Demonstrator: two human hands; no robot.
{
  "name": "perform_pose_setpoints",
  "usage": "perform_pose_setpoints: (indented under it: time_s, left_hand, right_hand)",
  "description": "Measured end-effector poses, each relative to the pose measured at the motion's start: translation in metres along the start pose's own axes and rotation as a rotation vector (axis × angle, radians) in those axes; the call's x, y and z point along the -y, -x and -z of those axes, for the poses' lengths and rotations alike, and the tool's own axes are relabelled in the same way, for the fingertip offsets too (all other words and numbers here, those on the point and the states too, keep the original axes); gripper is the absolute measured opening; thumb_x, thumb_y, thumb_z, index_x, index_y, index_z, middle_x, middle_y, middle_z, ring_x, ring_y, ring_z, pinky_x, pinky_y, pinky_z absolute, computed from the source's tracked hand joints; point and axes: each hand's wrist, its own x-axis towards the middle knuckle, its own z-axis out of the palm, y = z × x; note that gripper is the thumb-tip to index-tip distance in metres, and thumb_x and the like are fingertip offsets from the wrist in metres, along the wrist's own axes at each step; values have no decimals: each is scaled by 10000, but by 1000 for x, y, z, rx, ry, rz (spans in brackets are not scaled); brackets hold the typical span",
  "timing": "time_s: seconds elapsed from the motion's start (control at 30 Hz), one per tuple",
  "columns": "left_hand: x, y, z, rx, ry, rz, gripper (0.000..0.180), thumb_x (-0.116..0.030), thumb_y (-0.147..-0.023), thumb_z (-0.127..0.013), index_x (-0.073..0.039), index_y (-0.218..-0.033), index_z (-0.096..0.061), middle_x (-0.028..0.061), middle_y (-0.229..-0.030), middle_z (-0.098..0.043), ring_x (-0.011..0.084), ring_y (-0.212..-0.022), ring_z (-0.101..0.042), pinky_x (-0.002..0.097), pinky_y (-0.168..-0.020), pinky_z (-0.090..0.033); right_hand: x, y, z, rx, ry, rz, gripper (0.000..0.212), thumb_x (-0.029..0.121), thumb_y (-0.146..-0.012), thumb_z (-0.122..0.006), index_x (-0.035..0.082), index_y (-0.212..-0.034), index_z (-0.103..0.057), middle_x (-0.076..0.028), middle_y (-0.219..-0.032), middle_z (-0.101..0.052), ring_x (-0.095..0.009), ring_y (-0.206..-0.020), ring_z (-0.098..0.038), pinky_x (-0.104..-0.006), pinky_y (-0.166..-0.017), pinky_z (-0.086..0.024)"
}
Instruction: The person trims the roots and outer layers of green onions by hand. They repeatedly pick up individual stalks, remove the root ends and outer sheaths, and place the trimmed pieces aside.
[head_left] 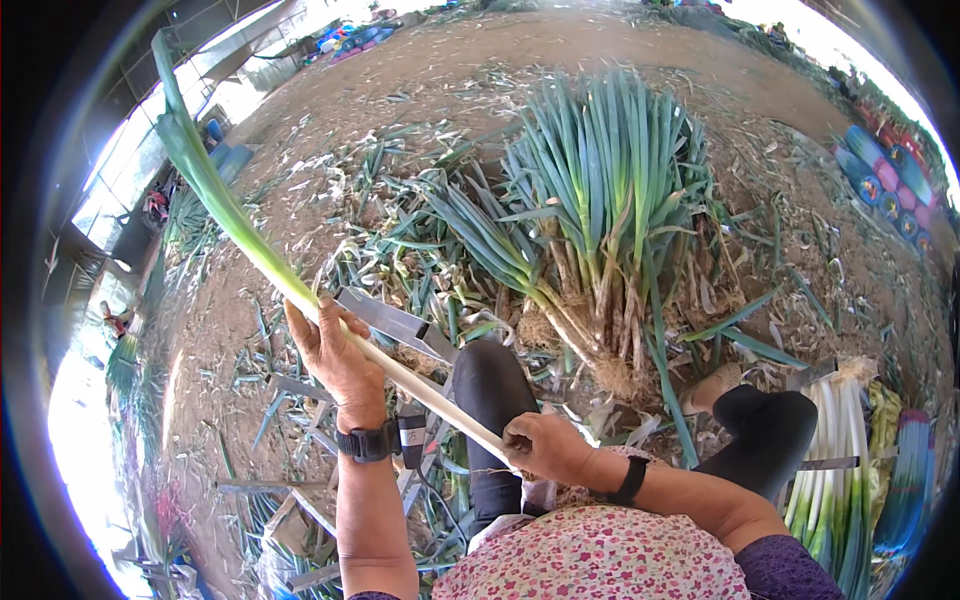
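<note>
A long leek [408, 376] slants across my front, its green leaves reaching to the upper left and its white stalk running down toward my lap. My left hand [342, 362] is closed around the stalk where the white turns pale green. Near the root end, my right hand [548, 446] has its fingers pinched together on the white stalk; the roots are mostly hidden by the hand. Just beyond my left hand lies a grey metal bar [392, 322]. A large bundle of untrimmed leeks [610, 190] with earthy roots stands on the ground ahead.
White-stalked leeks [830, 450] lie in a metal rack at my right, beside a blue bundle [908, 480]. Leaf scraps [410, 240] litter the dirt floor. Colourful bundles [890, 185] sit at the far right. My knees [492, 390] frame the near ground.
</note>
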Motion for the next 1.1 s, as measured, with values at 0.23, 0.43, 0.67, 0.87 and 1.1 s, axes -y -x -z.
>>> perform_pose_setpoints:
  time_s: [0.23,0.43,0.67,0.87,1.1]
  left_hand:
    - [0,5,2,29,-2,-20,551,-58,-911,-571,-114,-1407,-338,6,-809,-508,63,-614,-486,200,-484,-429]
    - [2,3,-1,-2,-62,-64,539,-59,-909,-577,-101,-1399,-357,-5,-821,-505,55,-617,-479,189,-497,-420]
    - [-1,4,-8,-14,-92,-22,500,-94,-926,-549,-114,-1393,-370,2,-797,-492,63,-605,-468,202,-485,-397]
    - [7,8,-3,66,-44,16,499,-157,-931,-551,-137,-1395,-370,4,-859,-513,84,-666,-489,230,-554,-434]
    - [-3,2,-1,258,303,425,373,-296,-962,-509,-125,-1288,-446,20,-777,-489,114,-633,-451,274,-584,-404]
  right_hand:
    - [-1,4,0,20,-205,-84,138,133,-791,-704,45,-845,-613,-99,-798,-619,-222,-670,-639,-317,-606,-510]
    - [0,14,6,5,8,284,130,122,-762,-702,61,-794,-593,-94,-780,-607,-249,-682,-628,-353,-603,-503]
    - [-27,47,46,75,71,72,268,194,-784,-705,96,-1000,-581,-85,-899,-624,-278,-824,-636,-372,-697,-511]
    - [0,12,20,-93,-15,5,328,261,-788,-715,90,-1040,-591,-92,-923,-609,-292,-823,-623,-384,-720,-502]
    - [-14,-1,12,-184,-54,-19,198,187,-789,-706,88,-936,-619,-73,-887,-607,-291,-769,-621,-365,-677,-507]
